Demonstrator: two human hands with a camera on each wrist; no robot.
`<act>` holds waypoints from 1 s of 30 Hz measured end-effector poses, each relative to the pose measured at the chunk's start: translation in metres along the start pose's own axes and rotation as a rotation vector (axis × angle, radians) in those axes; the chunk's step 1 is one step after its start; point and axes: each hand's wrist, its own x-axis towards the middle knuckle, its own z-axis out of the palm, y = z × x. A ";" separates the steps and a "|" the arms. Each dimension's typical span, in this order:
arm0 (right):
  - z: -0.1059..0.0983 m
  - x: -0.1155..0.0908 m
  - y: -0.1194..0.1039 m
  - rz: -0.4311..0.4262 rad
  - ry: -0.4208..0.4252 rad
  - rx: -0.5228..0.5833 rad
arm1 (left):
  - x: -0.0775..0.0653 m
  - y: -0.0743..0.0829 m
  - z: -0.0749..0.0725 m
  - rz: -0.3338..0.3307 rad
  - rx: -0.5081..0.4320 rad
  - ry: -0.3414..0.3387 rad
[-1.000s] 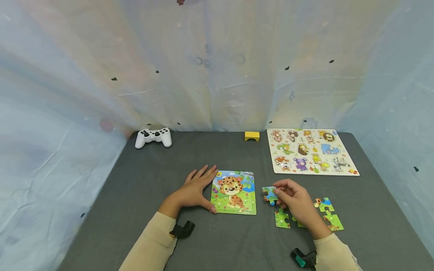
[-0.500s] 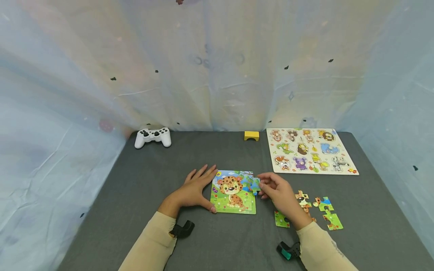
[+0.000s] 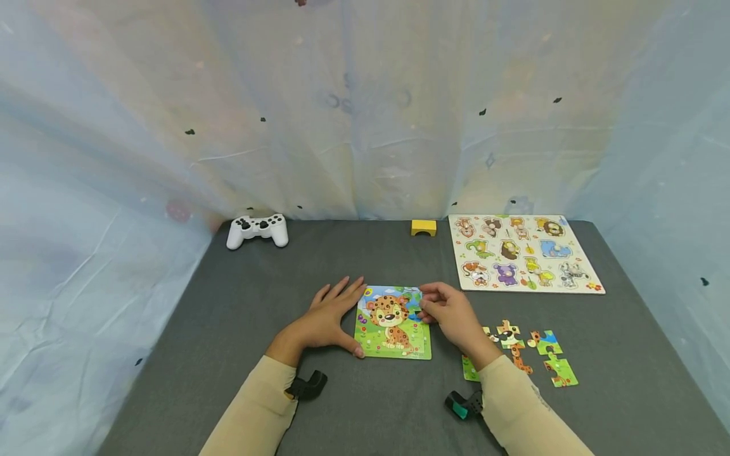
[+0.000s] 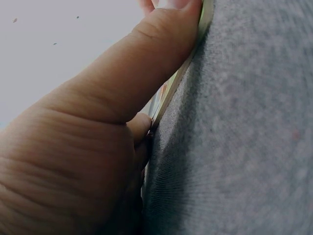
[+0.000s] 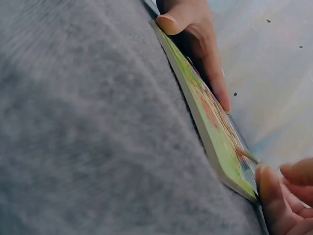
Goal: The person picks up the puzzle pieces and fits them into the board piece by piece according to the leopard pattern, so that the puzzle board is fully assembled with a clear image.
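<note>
A square leopard jigsaw board (image 3: 393,342) lies flat on the grey cloth. At its left edge rests my left hand (image 3: 322,326), fingers spread and thumb at the lower corner. In the left wrist view the thumb (image 4: 146,54) lies along the board's edge. My right hand (image 3: 455,316) pinches a blue-green puzzle piece (image 3: 414,306) over the board's upper right part. The right wrist view shows that piece (image 5: 249,156) tilted, with one end against the board; the fingertips partly cover it.
Several loose puzzle pieces (image 3: 561,372) lie to the right, some behind my right forearm. Farther back are a white animal board (image 3: 527,256), a yellow arch block (image 3: 424,226) and a white game controller (image 3: 258,230). A curtain (image 3: 353,126) hangs behind the table.
My right hand has carried the puzzle piece left from beside the loose pieces onto the board's upper right. More loose pieces show from behind that hand. My left hand has stayed still.
</note>
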 end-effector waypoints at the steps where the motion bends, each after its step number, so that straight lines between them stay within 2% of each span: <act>1: 0.000 0.000 0.000 0.011 -0.007 0.006 | 0.000 0.001 0.000 0.000 -0.001 -0.002; 4: -0.001 -0.004 -0.001 0.030 -0.011 -0.002 | 0.001 0.002 0.000 -0.002 0.002 -0.004; 6: -0.002 -0.007 -0.001 0.000 -0.003 -0.080 | 0.001 0.002 0.000 -0.007 0.008 -0.005; 8: -0.002 -0.012 -0.002 -0.076 0.001 -0.226 | 0.001 0.002 0.000 -0.006 0.013 -0.005; 10: 0.000 -0.016 -0.003 -0.182 -0.025 -0.421 | 0.002 0.002 0.000 -0.005 0.014 -0.007; 13: 0.003 -0.022 -0.004 -0.339 -0.120 -0.680 | 0.001 0.002 0.000 0.000 0.014 -0.006; 16: 0.006 -0.025 -0.005 -0.399 -0.226 -0.820 | 0.001 0.001 0.000 -0.001 0.015 -0.006; 20: 0.008 -0.027 -0.004 -0.371 -0.264 -0.873 | 0.002 0.000 0.000 0.001 0.012 -0.006; 30: 0.007 -0.025 -0.001 -0.362 -0.265 -0.873 | 0.002 -0.003 0.000 -0.002 0.016 -0.007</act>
